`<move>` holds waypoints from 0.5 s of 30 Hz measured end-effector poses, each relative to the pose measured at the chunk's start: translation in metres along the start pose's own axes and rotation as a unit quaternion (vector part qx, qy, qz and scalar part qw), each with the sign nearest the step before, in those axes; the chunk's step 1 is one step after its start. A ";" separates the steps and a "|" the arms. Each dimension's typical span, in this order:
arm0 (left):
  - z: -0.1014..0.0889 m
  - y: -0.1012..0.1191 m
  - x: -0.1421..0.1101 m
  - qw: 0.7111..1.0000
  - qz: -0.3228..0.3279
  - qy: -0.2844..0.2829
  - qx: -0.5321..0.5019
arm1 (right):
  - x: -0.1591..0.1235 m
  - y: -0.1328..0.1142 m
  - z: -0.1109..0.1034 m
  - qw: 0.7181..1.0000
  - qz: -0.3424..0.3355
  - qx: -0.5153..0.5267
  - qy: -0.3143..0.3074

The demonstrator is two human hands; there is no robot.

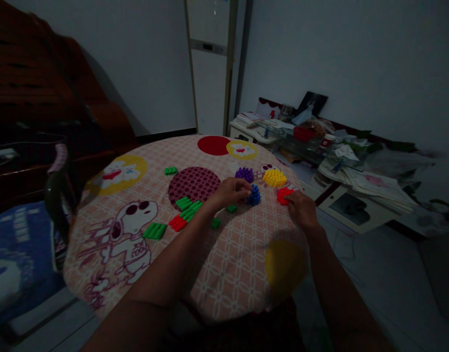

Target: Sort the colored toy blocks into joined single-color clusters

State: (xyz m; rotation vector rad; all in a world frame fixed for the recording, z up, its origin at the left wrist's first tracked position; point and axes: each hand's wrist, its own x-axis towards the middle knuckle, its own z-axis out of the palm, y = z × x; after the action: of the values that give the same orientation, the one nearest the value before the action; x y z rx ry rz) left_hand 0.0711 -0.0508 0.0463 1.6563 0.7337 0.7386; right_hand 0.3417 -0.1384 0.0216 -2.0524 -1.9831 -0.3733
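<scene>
– Where are the two hands placed?

– Both are held above a cloth-covered table in dim light. The left hand is set at a blue cluster, its fingertips drawn close together; the right hand is rested against a red cluster near the table's edge.

– Is anything firmly gripped?

– That cannot be told for either hand. Contact is seen at the red, but the pinch is hidden by the fingers; at the blue, a clamped piece cannot be made out.

– And what is found around them?

– A purple cluster is seen just beyond the blue, a yellow cluster just beyond the red. Green rods are laid out beyond the left forearm.

– How might the handling be done well?

– A light fingertip pinch would probably serve best, with each piece taken by its side, neighbours left undisturbed, and the red guarded from being nudged over the edge.
</scene>
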 end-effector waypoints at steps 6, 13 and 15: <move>-0.013 0.007 -0.003 1.000 0.013 0.016 -0.009 | 0.002 0.000 0.003 0.999 -0.017 -0.041 -0.026; -0.063 0.032 -0.024 0.982 0.075 0.174 -0.022 | -0.010 -0.014 0.007 0.984 -0.035 0.070 0.161; -0.080 0.039 -0.034 0.964 0.099 0.245 -0.025 | -0.012 -0.031 0.007 0.972 -0.067 0.126 0.187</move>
State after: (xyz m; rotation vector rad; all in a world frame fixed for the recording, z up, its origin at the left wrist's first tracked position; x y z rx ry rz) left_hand -0.0093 -0.0369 0.0960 1.5274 0.8895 1.3287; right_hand 0.3100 -0.1466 0.0111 -1.5669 -1.8349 -0.4693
